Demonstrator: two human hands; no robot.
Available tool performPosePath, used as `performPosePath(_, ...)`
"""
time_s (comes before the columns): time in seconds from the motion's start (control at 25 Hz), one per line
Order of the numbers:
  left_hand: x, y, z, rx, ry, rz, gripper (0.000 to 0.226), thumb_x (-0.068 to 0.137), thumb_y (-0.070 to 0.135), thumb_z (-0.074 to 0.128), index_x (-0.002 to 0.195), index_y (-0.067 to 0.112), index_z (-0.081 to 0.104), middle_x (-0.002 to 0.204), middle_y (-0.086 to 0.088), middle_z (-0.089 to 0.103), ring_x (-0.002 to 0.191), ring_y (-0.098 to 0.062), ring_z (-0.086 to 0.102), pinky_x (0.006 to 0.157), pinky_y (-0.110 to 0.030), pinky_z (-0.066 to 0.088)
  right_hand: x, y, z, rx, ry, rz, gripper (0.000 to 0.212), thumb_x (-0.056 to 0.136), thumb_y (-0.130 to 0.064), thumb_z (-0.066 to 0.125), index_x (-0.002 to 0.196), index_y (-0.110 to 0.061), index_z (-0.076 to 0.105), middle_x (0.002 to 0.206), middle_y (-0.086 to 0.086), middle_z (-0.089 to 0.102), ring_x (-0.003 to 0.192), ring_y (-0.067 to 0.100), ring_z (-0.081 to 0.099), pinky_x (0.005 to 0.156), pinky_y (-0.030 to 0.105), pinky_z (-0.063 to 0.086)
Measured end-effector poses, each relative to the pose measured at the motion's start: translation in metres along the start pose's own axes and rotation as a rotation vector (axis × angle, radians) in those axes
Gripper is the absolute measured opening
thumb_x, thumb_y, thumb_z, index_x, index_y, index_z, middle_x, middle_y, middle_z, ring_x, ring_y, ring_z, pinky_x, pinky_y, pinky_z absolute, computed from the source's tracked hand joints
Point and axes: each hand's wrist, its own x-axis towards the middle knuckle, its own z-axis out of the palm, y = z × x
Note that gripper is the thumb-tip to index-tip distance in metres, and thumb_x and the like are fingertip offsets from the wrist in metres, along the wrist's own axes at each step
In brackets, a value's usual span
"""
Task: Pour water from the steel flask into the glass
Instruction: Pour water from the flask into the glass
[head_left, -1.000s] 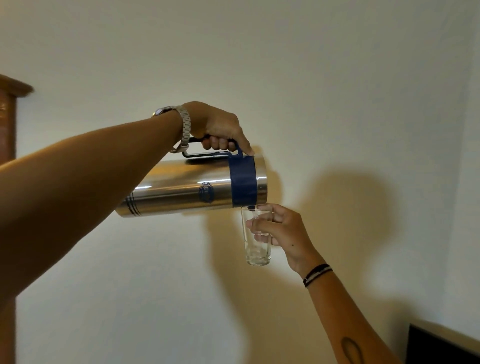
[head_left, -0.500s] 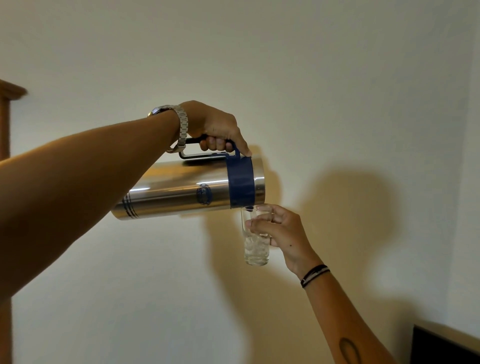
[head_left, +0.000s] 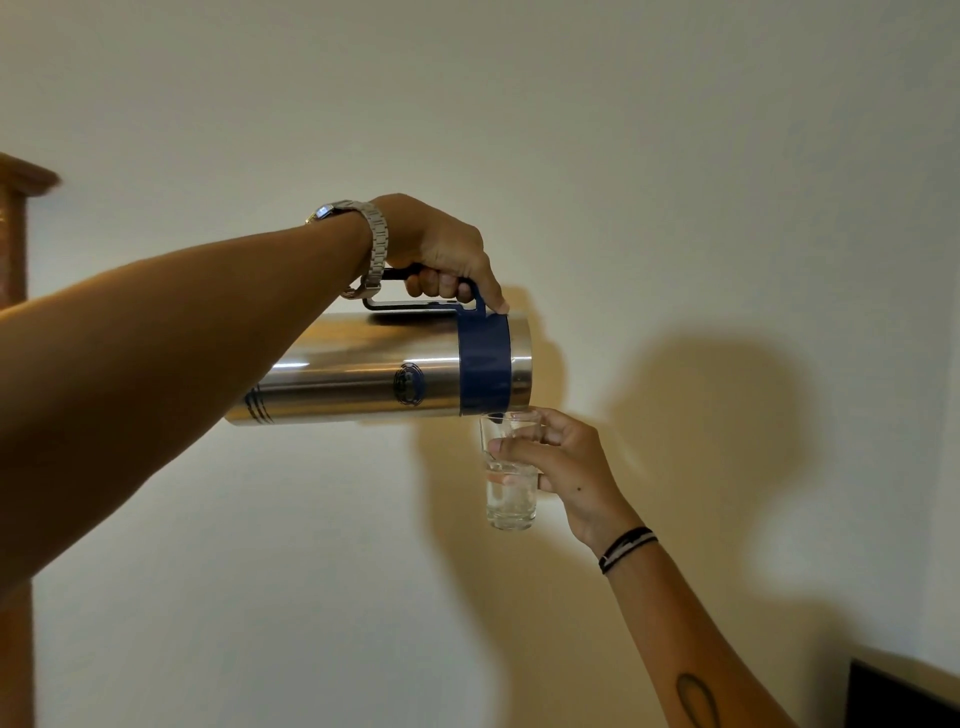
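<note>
A steel flask (head_left: 363, 382) with a dark blue band and handle lies almost level in the air, its mouth to the right, right over the rim of a clear glass (head_left: 510, 499). My left hand (head_left: 441, 249), with a metal watch on the wrist, grips the flask's handle from above. My right hand (head_left: 563, 460) holds the glass upright from the right side, fingers wrapped around its upper half. Water fills roughly the lower half of the glass.
A plain pale wall fills the background, with the shadows of the arms on it. A brown wooden post (head_left: 13, 249) stands at the left edge. A dark flat object (head_left: 898, 696) shows at the bottom right corner.
The water level in the glass has risen from nearly nothing to about half. Flask and glass have stayed in almost the same place and pose.
</note>
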Motion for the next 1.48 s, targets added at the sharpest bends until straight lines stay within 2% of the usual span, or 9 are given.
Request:
performPosePath(0.4,0.010,-0.003,0.003,-0.014,-0.041,-0.011,0.055,0.092,0.044,0.079,0.050,0.021,0.053,0.043,0.006,0.037,0.033,-0.011,0.028,0.039,-0.020,0.026,0.009,0.010,-0.002,-0.004,-0.010,0.000,0.060,0.066,-0.013,0.104,0.120,-0.013,0.078,0.119,0.022,0.082,0.104,0.041,0.084,0.098,0.066,0.065)
performPosePath(0.52,0.012,-0.006,0.004,-0.027,-0.047,-0.017,0.054,0.093,0.045,0.078,0.053,0.019,0.053,0.043,0.005,0.037,0.034,-0.011,0.028,0.041,-0.020,0.026,0.012,0.011,0.000,-0.013,-0.007,0.002,0.057,0.070,-0.012,0.103,0.121,-0.015,0.079,0.119,0.018,0.083,0.105,0.035,0.085,0.098,0.063,0.066)
performPosePath(0.72,0.012,-0.021,0.005,-0.104,-0.025,-0.009,0.053,0.093,0.045,0.078,0.055,0.019,0.052,0.043,0.006,0.037,0.034,-0.010,0.028,0.040,-0.019,0.026,0.018,0.013,0.000,-0.013,0.002,-0.010,0.052,0.073,-0.011,0.101,0.121,-0.015,0.079,0.116,0.014,0.085,0.107,0.036,0.084,0.097,0.060,0.067)
performPosePath(0.88,0.007,-0.068,0.016,-0.414,0.020,0.020,0.053,0.096,0.045,0.075,0.054,0.022,0.052,0.045,0.008,0.037,0.036,-0.008,0.029,0.038,-0.020,0.027,0.027,0.008,-0.005,-0.019,0.021,-0.034,0.044,0.078,-0.011,0.098,0.118,-0.018,0.080,0.111,0.010,0.087,0.102,0.032,0.085,0.093,0.054,0.070)
performPosePath(1.0,0.005,-0.115,0.048,-0.714,0.095,0.034,0.055,0.098,0.042,0.073,0.050,0.024,0.054,0.045,0.008,0.037,0.035,-0.007,0.029,0.034,-0.020,0.029,0.035,0.003,-0.005,-0.041,0.015,-0.038,0.049,0.078,-0.011,0.098,0.122,-0.014,0.079,0.110,0.009,0.088,0.101,0.030,0.086,0.093,0.052,0.070)
performPosePath(1.12,0.007,-0.152,0.091,-1.015,0.230,0.032,0.058,0.098,0.036,0.074,0.045,0.022,0.054,0.042,0.010,0.034,0.032,-0.006,0.024,0.031,-0.019,0.025,0.042,0.002,0.000,-0.047,0.003,-0.027,0.054,0.075,-0.011,0.100,0.124,-0.013,0.079,0.113,0.009,0.087,0.105,0.031,0.085,0.097,0.056,0.068)
performPosePath(1.32,0.004,-0.182,0.136,-1.405,0.432,0.046,0.063,0.100,0.038,0.070,0.040,0.022,0.055,0.043,0.013,0.028,0.031,-0.004,0.020,0.031,-0.019,0.021,0.057,-0.002,-0.001,-0.035,0.024,-0.005,0.058,0.075,-0.014,0.101,0.127,-0.013,0.076,0.123,0.011,0.084,0.113,0.035,0.082,0.102,0.064,0.064)
performPosePath(1.4,0.002,-0.184,0.143,-1.504,0.516,0.043,0.062,0.098,0.038,0.070,0.040,0.026,0.050,0.043,0.013,0.029,0.031,-0.004,0.020,0.030,-0.019,0.023,0.063,-0.008,-0.006,-0.041,0.045,-0.010,0.058,0.074,-0.011,0.101,0.126,-0.012,0.076,0.126,0.014,0.082,0.118,0.038,0.079,0.103,0.066,0.063)
performPosePath(1.48,0.001,-0.183,0.147,-1.547,0.592,0.040,0.052,0.096,0.037,0.071,0.049,0.028,0.051,0.044,0.013,0.031,0.032,-0.005,0.021,0.031,-0.019,0.023,0.069,-0.013,-0.011,-0.052,0.059,-0.018,0.056,0.075,-0.010,0.100,0.126,-0.012,0.076,0.128,0.014,0.082,0.119,0.038,0.079,0.105,0.067,0.061)
